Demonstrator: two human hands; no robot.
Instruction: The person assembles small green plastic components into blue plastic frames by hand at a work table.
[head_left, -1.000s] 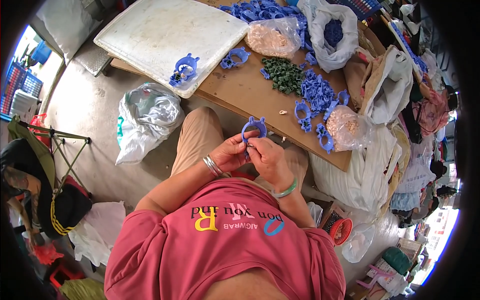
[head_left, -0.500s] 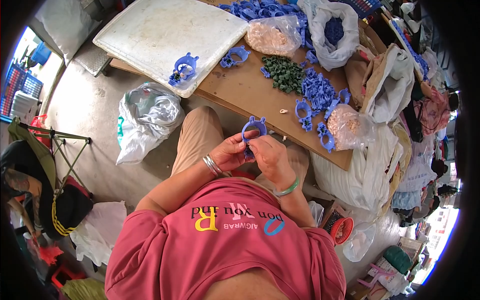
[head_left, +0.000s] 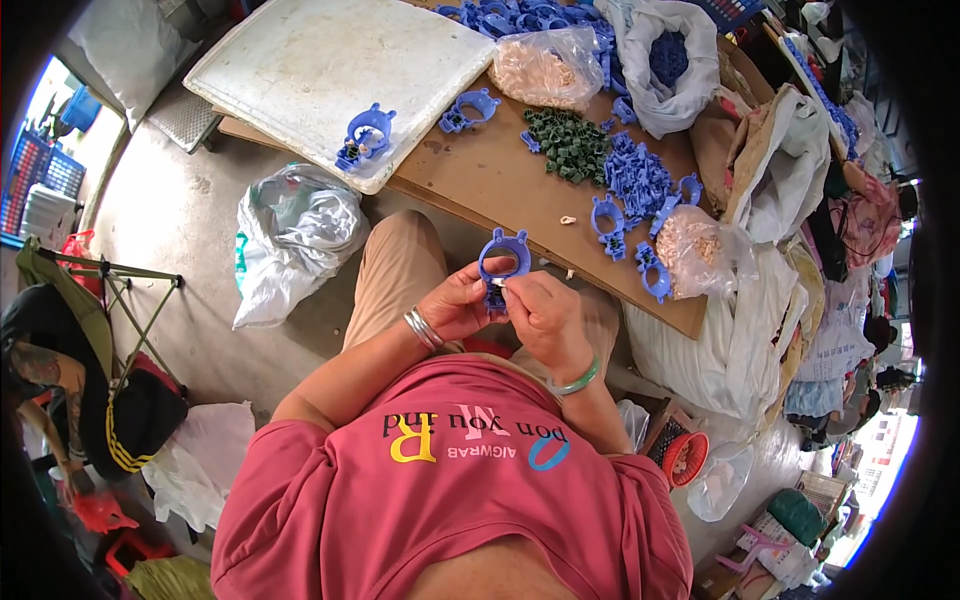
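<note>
Over my lap, my left hand [head_left: 458, 302] grips a blue plastic ring-shaped part [head_left: 510, 240] with two small ears on top and a darker piece at its base. My right hand [head_left: 543, 312] is pinched around a small pale plastic piece [head_left: 499, 282], held against the ring's lower inner edge. On the cardboard-topped table [head_left: 450, 200] ahead lie similar blue ring parts [head_left: 607, 222] and a pile of small dark green pieces [head_left: 568, 145]. Small blue pieces [head_left: 640, 175] are heaped beside them. One pale piece [head_left: 568, 220] lies alone near the table edge.
A white board [head_left: 330, 70] at the far left carries a blue ring part [head_left: 368, 133]. Clear bags of pale pieces [head_left: 550, 70] and a white sack [head_left: 640, 20] stand at the back. A white plastic bag [head_left: 300, 235] sits on the floor, left of my knee.
The ring part has shifted slightly left and up and turned a little. The pale piece at my right fingertips has come into sight. At the far left, another person's hand with a red thing has moved.
</note>
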